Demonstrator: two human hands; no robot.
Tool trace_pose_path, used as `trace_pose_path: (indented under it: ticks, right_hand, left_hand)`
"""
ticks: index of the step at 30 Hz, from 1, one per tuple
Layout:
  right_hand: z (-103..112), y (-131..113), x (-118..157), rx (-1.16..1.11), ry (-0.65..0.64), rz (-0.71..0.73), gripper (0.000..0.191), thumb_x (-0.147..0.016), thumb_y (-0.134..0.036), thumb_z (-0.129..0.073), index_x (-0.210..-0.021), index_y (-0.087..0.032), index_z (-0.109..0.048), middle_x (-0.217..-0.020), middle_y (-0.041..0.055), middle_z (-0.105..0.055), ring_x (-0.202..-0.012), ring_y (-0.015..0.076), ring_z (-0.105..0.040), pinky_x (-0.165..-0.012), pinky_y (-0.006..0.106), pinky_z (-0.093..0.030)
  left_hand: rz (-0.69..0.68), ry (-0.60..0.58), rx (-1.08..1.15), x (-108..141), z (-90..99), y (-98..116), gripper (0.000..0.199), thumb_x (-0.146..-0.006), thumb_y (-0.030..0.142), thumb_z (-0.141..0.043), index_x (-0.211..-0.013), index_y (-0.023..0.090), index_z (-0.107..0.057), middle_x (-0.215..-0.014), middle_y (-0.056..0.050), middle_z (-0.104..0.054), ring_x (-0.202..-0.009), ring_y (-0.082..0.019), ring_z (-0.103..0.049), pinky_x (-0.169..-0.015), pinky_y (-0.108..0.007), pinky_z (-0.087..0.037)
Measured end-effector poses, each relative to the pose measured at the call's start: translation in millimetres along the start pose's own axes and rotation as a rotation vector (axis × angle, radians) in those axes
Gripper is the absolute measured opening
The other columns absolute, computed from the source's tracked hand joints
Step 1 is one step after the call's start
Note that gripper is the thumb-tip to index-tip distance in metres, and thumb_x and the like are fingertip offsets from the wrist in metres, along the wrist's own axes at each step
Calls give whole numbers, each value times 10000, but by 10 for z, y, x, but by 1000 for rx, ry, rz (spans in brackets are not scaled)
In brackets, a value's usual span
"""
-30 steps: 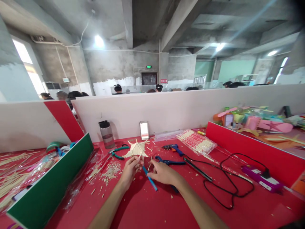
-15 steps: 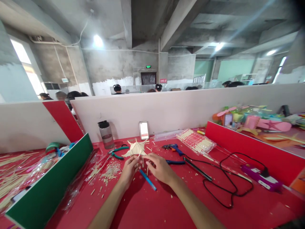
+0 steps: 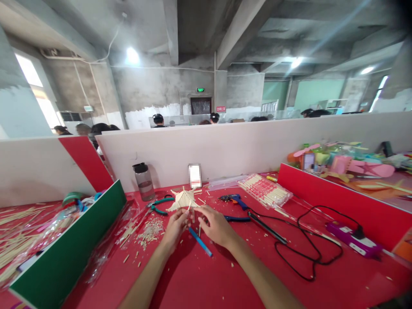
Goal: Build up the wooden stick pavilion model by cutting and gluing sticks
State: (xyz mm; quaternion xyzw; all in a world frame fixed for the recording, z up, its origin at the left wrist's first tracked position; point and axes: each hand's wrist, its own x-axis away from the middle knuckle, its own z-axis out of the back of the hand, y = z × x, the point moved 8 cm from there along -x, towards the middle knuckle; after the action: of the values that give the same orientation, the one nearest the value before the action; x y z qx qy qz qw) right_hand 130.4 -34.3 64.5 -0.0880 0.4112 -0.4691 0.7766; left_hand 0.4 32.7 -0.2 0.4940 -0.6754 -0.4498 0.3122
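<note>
Just in front of a small roof-shaped model of pale wooden sticks [image 3: 184, 199], my two hands meet over the red table. My left hand [image 3: 177, 224] is closed, pinching a short pale wooden stick [image 3: 189, 207] at its fingertips. My right hand [image 3: 216, 225] has its fingers curled, with the index fingertip at the same stick; the exact contact is too small to see clearly. Below the hands lies a blue pen [image 3: 201, 242]. Green-handled pliers [image 3: 161, 206] rest beside the model, left of it.
A heap of wood offcuts [image 3: 150, 231] lies at left, near a water bottle [image 3: 143, 182]. Right of my hands are a blue glue gun [image 3: 234, 199], bagged sticks [image 3: 265, 191], a black cable [image 3: 299, 257] and a purple power strip [image 3: 353, 240]. Green [image 3: 71, 240] and red [image 3: 341, 206] dividers flank the table.
Hardly anything differs. Both hands keep their place, with only a very slight shift of the fingers around the stick.
</note>
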Motion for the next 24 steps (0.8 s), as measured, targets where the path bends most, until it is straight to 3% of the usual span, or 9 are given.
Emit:
trace_pose_path:
  ticks: [12, 24]
  right_hand:
    - [12, -18, 6, -5, -10, 14, 368, -931, -175, -478, -1279, -242, -577, -1234, 76, -638, -1108, 219, -620, -968, 350, -489]
    - [1, -17, 14, -7, -14, 10, 373, -930, -164, -478, -1281, -247, -571, -1241, 75, -638, -1113, 218, -617, -973, 346, -485]
  left_hand:
    - [0, -32, -47, -8, 9, 37, 284, -743, 381, -807, -821, 144, -673, -774, -35, -696, -604, -102, -615, -570, -200, -437]
    - [12, 13, -46, -16, 29, 50, 316, -706, 396, -830, -809, 136, -682, -740, -43, -702, -586, -105, -617, -536, -198, -427]
